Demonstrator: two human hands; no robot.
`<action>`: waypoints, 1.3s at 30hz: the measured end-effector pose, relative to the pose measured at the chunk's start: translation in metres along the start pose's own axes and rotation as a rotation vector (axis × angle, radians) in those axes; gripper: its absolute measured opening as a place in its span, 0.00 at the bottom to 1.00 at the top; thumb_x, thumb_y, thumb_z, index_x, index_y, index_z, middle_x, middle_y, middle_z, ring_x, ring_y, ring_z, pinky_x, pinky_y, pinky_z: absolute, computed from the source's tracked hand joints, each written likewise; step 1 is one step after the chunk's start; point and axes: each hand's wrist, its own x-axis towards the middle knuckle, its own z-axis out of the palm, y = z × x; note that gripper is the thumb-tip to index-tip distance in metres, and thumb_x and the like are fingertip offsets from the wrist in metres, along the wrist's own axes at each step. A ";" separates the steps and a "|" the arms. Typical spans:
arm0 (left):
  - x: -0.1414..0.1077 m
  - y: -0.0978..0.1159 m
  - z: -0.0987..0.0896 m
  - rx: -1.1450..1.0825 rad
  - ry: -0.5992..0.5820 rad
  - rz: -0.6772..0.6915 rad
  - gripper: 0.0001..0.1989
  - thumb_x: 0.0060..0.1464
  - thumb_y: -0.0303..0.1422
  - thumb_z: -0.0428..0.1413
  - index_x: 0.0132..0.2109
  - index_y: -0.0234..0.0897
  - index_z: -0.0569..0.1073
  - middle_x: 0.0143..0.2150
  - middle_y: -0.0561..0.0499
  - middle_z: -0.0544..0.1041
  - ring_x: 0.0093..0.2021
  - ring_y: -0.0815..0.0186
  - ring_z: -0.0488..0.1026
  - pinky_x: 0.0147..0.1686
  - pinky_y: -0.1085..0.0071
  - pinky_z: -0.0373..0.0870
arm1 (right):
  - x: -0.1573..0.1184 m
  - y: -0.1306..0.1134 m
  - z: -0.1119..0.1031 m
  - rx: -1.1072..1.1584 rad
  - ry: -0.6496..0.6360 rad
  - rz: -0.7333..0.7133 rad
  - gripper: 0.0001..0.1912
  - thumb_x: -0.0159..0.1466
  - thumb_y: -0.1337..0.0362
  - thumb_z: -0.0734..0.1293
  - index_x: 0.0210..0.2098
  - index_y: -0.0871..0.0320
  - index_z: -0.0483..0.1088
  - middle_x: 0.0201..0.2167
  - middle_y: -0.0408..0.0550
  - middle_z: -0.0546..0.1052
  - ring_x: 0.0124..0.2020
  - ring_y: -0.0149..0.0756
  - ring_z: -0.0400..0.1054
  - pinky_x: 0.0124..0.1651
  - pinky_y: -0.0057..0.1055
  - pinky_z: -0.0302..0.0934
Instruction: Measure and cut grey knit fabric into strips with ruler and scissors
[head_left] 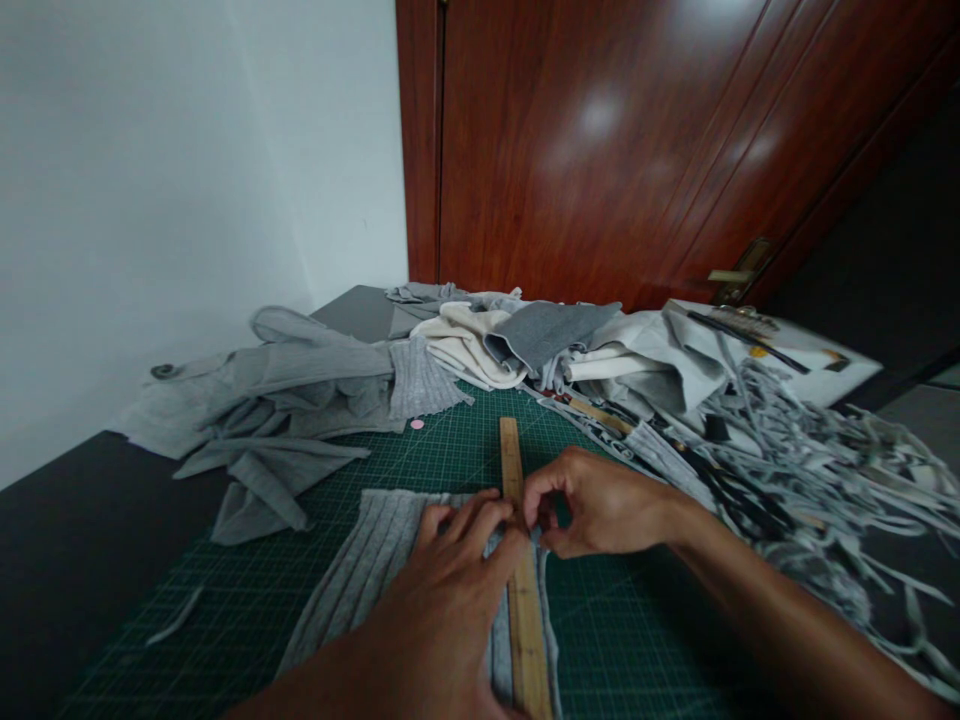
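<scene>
A piece of grey ribbed knit fabric (382, 545) lies on the green cutting mat (622, 640) in front of me. Along its right side runs a wooden ruler (511, 450), pointing away from me. My left hand (457, 580) rests on the fabric with its fingers apart and bent, the fingertips pressing at the ruler's left edge. From the right, my right hand (592, 505) closes thumb and fingers at the fabric's edge beside the ruler. Its fingertips are partly hidden, but they appear to pinch the fabric.
Grey garments (300, 375) are heaped at the left. Cream and grey cloths (480, 340) lie at the back, and a tangle of fabric strips (832, 450) covers the right. A pink disc (417, 424) and a pale scrap (176, 615) lie on the mat. Behind stands a wooden door (600, 150).
</scene>
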 end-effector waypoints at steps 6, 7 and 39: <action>0.002 -0.012 0.012 0.001 0.025 0.036 0.51 0.29 0.58 0.70 0.60 0.41 0.70 0.64 0.42 0.70 0.66 0.39 0.64 0.65 0.48 0.58 | 0.008 0.009 0.005 0.202 0.047 0.137 0.08 0.49 0.74 0.72 0.29 0.58 0.79 0.23 0.36 0.75 0.24 0.29 0.67 0.27 0.24 0.59; 0.002 -0.012 0.012 -0.001 0.026 0.035 0.50 0.29 0.58 0.70 0.59 0.41 0.71 0.64 0.42 0.70 0.66 0.39 0.63 0.65 0.48 0.58 | 0.010 0.012 0.005 0.238 0.059 0.159 0.07 0.49 0.72 0.72 0.29 0.58 0.78 0.23 0.36 0.75 0.23 0.28 0.66 0.25 0.24 0.59; -0.002 0.004 -0.001 0.011 -0.008 -0.007 0.50 0.30 0.52 0.74 0.60 0.38 0.71 0.67 0.40 0.70 0.69 0.40 0.62 0.69 0.46 0.55 | -0.021 0.000 0.031 0.330 0.143 0.144 0.08 0.53 0.76 0.71 0.31 0.59 0.76 0.22 0.35 0.71 0.23 0.25 0.60 0.22 0.19 0.53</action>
